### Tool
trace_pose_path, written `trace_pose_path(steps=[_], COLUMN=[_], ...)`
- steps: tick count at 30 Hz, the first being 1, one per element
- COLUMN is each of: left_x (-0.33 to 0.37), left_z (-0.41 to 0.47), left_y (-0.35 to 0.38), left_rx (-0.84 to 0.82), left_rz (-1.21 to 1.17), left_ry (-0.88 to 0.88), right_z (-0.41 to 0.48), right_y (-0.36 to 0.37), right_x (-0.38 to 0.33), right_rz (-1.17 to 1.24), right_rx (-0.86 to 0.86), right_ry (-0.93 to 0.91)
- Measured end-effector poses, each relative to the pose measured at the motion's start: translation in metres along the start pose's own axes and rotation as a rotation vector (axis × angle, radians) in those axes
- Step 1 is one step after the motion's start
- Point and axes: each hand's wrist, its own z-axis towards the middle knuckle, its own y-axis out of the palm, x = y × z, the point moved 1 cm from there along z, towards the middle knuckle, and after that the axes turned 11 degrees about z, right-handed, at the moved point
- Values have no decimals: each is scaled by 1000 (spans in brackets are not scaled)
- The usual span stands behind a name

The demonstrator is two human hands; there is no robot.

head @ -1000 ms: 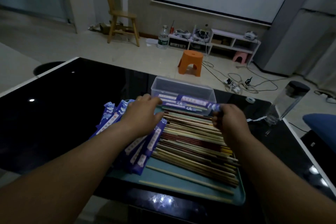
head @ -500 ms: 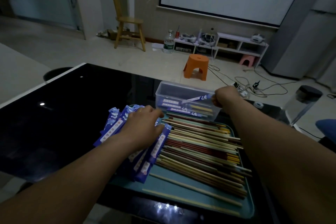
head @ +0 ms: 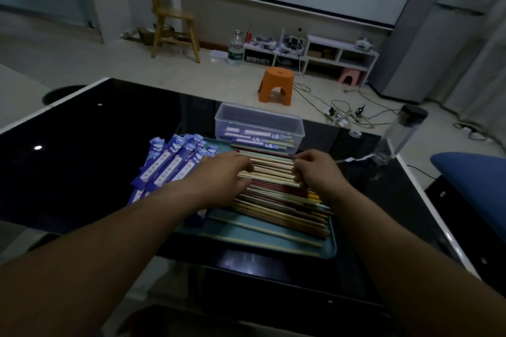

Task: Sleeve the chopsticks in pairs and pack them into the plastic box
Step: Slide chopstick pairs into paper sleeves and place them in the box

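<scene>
Now the left hand (head: 219, 176) lies flat-fingered on the chopsticks (head: 273, 205), right hand (head: 315, 172) curled at three o'clock, grip unclear; a hasty pull could drag neighbours off the tray (head: 246, 235).

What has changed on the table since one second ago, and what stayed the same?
The right hand put the sleeved pair into the box, let go and came back to the loose chopsticks. The left hand moved from the paper sleeves onto the chopsticks too. Box, tray and sleeves stayed in place.
</scene>
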Motion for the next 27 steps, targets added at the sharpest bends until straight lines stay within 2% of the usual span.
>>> trace_pose_path(steps=[3,6,9,12,17,27], left_x=[15,24,27,23,19,11], left_z=[-11,-28,-44,-50,-42,-30], left_y=[0,4,11,21,24,30], left_rx=[-121,-240,-350,-398,-330,-273], left_rz=[32,61,94,131,35,91], left_ry=[103,190,234,270,269,322], right_z=[-31,-60,-78,-82,-72,-65], right_y=[-7,-9,-5,1,-1,2], right_x=[18,29,40,45,49,51], right_rz=[-304,-587,-719,-824,-829,-973], right_rx=[-120,-321,-496,-578,-544,-490], right_ry=[-124,-185,-171,-175,-176,-241])
